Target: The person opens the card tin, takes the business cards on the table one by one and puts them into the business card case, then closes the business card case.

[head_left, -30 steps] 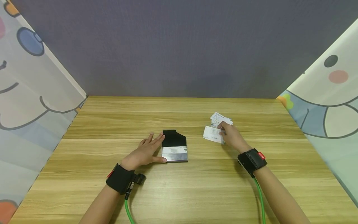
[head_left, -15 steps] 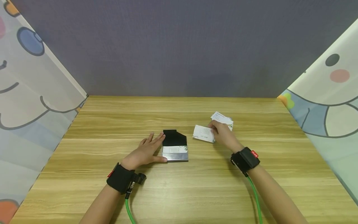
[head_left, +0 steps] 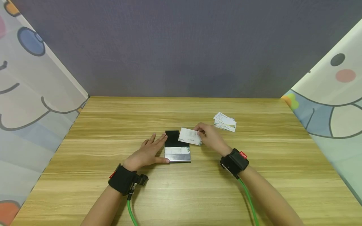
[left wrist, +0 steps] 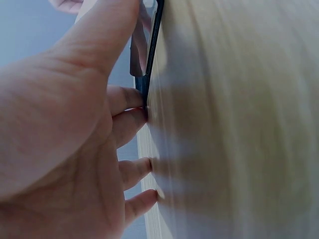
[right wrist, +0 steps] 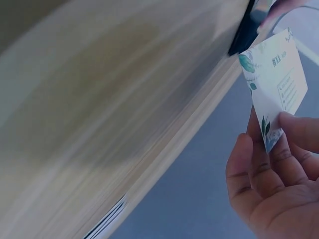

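A black and silver card case [head_left: 177, 158] lies opened on the table, with a white card [head_left: 173, 150] tucked under its metal strip. My left hand [head_left: 146, 154] rests along the case's left side, fingers spread, fingertips and thumb touching its edge. Between thumb and fingers, my right hand [head_left: 210, 138] pinches a white business card [head_left: 190, 136] printed with green leaves. That card overlaps the upper right of the case in the head view. The right wrist view shows the pinched card [right wrist: 276, 74] raised off the table, its far corner close to the case [right wrist: 244, 30].
A small fanned pile of business cards [head_left: 224, 121] lies behind and to the right of my right hand. The wooden table [head_left: 181, 197] meets a dark grey panel [head_left: 181, 50] at the back. Green cables [head_left: 249, 201] run from both wrist straps.
My right hand has carried the business card leftward from beside the pile to over the case, uncovering the pile. My left hand has stayed in place at the case.
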A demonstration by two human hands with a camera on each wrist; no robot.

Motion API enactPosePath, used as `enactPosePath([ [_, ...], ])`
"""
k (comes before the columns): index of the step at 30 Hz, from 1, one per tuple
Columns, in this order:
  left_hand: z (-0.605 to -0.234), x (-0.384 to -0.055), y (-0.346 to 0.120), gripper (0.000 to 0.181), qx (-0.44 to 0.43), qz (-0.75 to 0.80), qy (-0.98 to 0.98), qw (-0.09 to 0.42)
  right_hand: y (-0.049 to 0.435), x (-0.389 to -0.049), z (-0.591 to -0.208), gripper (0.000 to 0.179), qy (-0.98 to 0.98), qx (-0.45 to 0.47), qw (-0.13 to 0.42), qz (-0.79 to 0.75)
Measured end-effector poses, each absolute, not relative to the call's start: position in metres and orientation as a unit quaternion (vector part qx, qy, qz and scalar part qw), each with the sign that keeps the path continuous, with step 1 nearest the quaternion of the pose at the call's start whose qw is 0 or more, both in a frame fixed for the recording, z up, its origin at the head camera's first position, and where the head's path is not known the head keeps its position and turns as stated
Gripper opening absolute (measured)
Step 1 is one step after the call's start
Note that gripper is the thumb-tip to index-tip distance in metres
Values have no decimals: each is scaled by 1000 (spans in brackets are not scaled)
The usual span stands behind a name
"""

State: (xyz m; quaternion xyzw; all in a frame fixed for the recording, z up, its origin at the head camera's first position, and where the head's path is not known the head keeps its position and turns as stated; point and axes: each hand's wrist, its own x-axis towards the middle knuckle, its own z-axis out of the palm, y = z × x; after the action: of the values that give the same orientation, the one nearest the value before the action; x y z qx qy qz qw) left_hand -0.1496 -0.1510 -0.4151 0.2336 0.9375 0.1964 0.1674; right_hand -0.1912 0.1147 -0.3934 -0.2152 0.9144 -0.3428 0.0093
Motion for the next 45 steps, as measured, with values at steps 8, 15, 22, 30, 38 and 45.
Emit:
enactPosePath([
  [8,-414,-149,-150,95,229,191,940,165,86,-183,-391,16,900,-232,35,-368],
  [15,-414,-149,-150,96,226,190,940,171,74,-180,-395,18,896,-244,39,-368],
  [22,-414,-149,-150,96,228,189,940,171,72,-179,-399,18,899,-240,48,-364],
  [30,-415,-149,-151,95,229,190,940,169,71,-180,-403,18,905,-250,54,-339],
  [38,-415,-149,-151,94,230,192,939,171,70,-179,-404,18,906,-265,65,-322],
  [45,-415,-150,-151,94,230,196,938,172,70,-178,-406,22,905,-278,75,-314],
])
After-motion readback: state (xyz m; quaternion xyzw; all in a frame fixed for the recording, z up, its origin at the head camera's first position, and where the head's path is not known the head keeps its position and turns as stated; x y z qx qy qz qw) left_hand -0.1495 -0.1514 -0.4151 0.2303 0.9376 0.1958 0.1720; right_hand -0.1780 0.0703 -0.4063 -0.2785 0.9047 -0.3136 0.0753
